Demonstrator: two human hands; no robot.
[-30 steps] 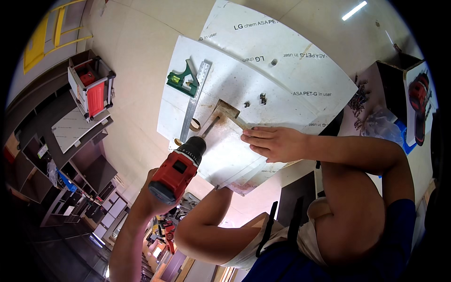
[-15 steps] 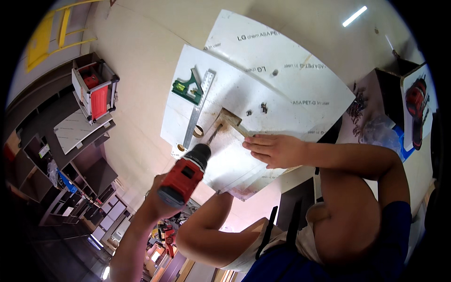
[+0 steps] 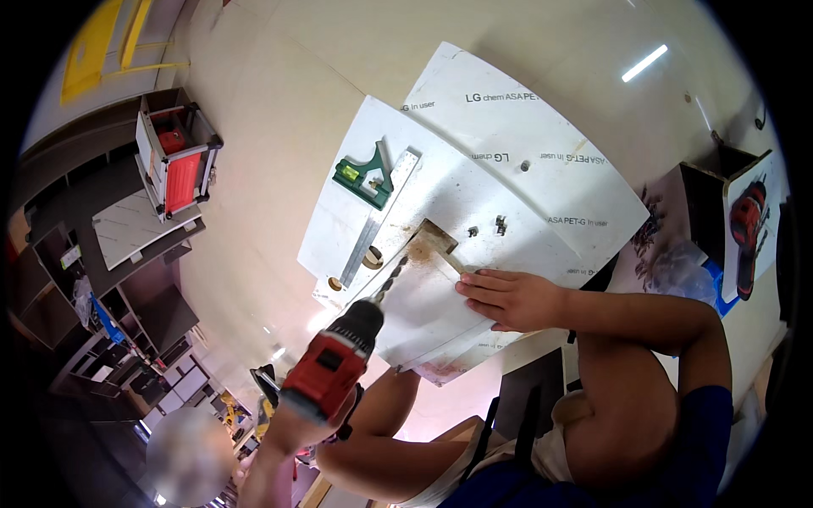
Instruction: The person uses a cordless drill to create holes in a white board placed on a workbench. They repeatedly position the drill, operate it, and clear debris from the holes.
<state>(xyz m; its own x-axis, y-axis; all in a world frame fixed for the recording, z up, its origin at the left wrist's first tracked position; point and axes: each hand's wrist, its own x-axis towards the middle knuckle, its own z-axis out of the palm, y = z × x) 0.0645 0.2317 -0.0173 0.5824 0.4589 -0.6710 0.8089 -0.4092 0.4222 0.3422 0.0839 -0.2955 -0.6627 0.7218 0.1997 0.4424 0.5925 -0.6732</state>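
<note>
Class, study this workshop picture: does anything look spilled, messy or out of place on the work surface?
Yes. Brownish sawdust lies spilled on the white panel just ahead of the drill bit, and a few small screws lie loose nearby. The left hand holds the red drill; the right hand presses the panel.

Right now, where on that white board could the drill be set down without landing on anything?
Bare board lies beyond the screws, out to its far edge, with only one small fitting there. The near part is crowded: square, wood block, drill in the left hand, and right hand pressing the panel.
</note>
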